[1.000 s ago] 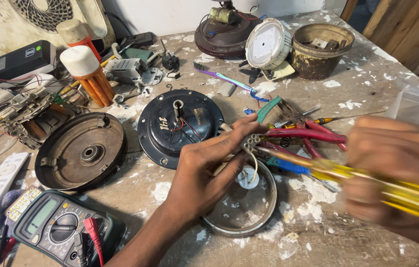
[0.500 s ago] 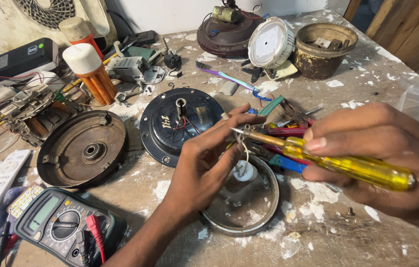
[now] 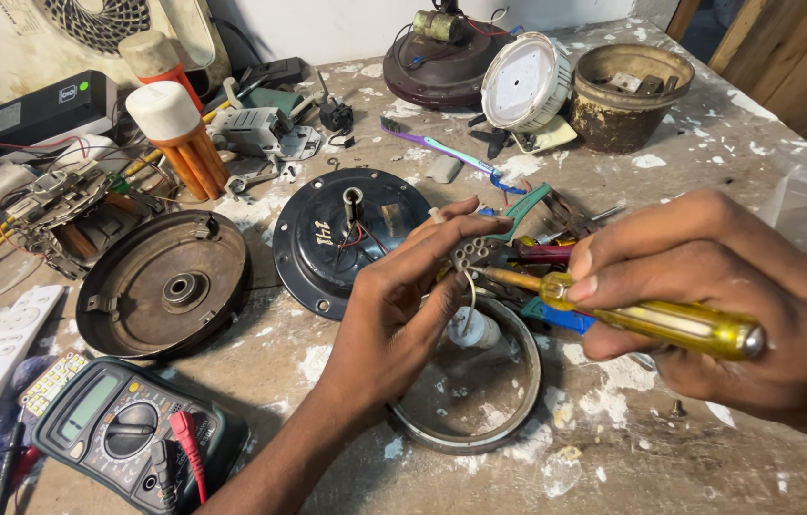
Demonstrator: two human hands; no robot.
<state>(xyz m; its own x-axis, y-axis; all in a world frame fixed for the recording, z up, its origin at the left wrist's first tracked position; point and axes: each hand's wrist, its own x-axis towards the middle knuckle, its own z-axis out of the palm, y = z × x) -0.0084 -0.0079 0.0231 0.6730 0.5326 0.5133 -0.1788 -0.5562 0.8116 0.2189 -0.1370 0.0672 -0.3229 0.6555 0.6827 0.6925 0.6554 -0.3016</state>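
Paint-spattered surface (image 3: 613, 448), crowded with fan parts and tools.
Small perforated metal connector (image 3: 467, 254) pinched in left hand (image 3: 394, 319) grip above round metal cover ring (image 3: 468, 381); yellow-handled screwdriver (image 3: 651, 319) clasped in right hand (image 3: 708, 305), tip touching connector. Nearby: black motor housing (image 3: 341, 238), rusty end bell (image 3: 165, 284), multimeter (image 3: 122, 434).

A single head-worn view is provided, directed steeply downward and forward onto the surface (image 3: 613, 448). Both hands are framed at close range, with the wall seen at the top edge.
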